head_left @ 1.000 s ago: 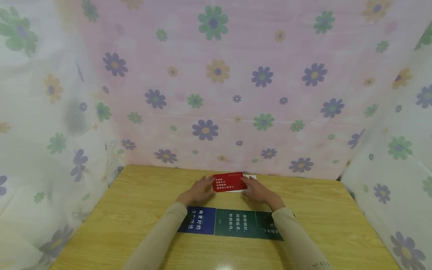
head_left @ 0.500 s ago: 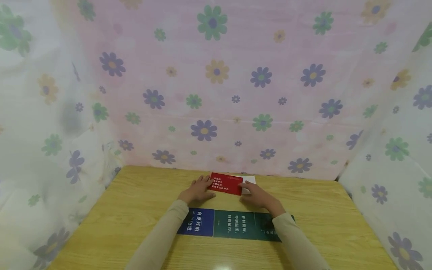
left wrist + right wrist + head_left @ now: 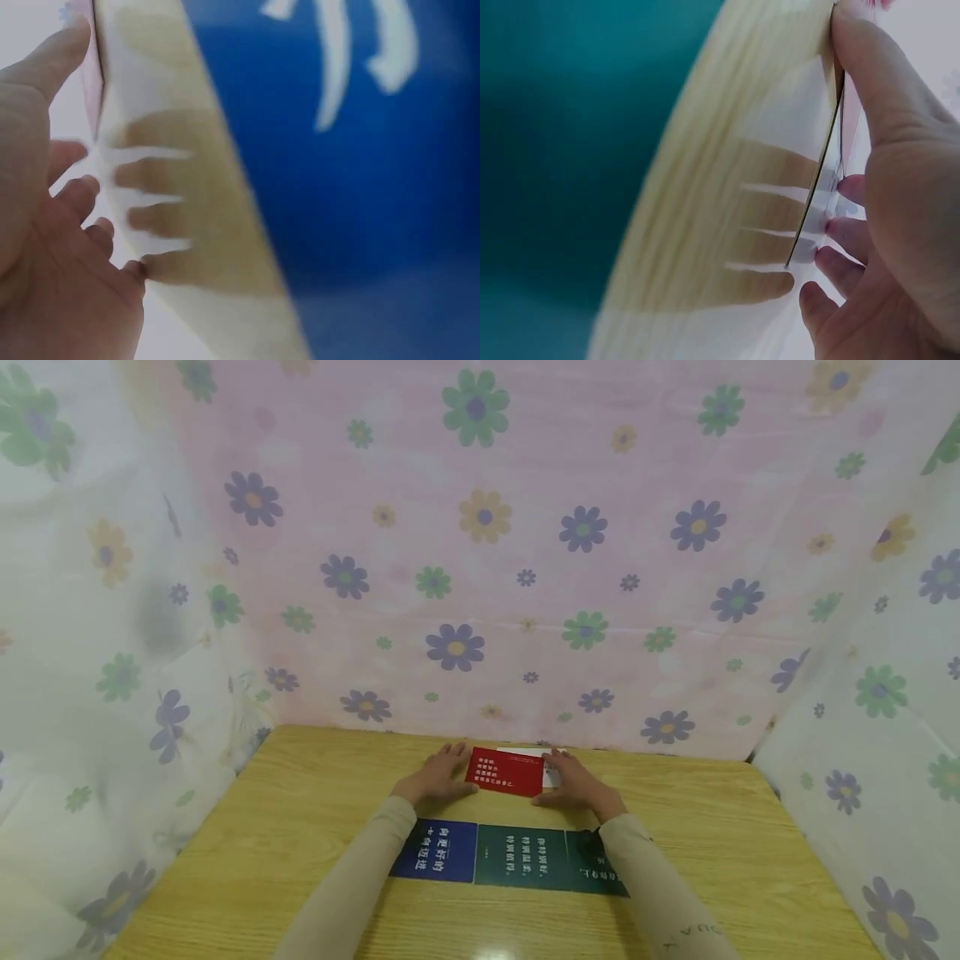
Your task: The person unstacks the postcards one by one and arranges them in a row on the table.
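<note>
Near the table's back edge lies a red card [image 3: 504, 772] with white lettering, over a white card [image 3: 551, 771] that shows past its far and right edges. My left hand [image 3: 437, 777] rests at the red card's left end, thumb by its near corner. At the right end my right hand [image 3: 577, 783] touches the cards, thumb by the near corner, fingertips over the white card. In the left wrist view the left fingers are loosely extended; in the right wrist view the right fingers [image 3: 847, 232] lie along a card edge.
A row of printed cards lies nearer me: a blue card [image 3: 437, 851], a green card [image 3: 522, 857] and a dark green card [image 3: 595, 862] partly hidden by the right sleeve. Flowered cloth [image 3: 480, 568] hangs behind and beside the wooden table [image 3: 247, 860].
The red card has turned so its right end sits nearer me than a second ago. The white card has shifted left behind it, with the right hand alongside. The left hand stays about in place.
</note>
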Demonstrator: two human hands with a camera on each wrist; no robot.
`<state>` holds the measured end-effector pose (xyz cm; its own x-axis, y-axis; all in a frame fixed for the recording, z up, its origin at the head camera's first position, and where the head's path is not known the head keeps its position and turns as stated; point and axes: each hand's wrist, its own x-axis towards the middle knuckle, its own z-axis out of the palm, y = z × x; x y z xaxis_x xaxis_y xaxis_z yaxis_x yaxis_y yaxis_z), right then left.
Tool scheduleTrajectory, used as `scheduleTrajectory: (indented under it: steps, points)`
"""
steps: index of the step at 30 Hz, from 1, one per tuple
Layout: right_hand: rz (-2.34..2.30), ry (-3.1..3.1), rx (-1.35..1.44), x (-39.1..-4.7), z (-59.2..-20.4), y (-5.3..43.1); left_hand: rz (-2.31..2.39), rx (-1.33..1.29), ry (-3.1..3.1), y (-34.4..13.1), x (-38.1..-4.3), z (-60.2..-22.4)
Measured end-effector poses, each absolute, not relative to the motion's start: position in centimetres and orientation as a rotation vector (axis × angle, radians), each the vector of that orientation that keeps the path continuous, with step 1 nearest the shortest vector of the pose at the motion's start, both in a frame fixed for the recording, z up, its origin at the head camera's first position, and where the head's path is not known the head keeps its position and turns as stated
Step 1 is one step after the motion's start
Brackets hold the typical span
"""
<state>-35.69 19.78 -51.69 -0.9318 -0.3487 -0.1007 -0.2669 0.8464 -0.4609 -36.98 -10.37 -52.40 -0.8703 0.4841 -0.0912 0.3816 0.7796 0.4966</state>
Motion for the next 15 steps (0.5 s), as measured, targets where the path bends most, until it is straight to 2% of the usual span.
scheduleTrajectory:
  steps: [15]
  points:
    - [-0.729, 2.858, -0.499, -36.01, -52.37, 19.93, 0.782, 0.677, 2.712, -10.84, -36.51, -52.26]
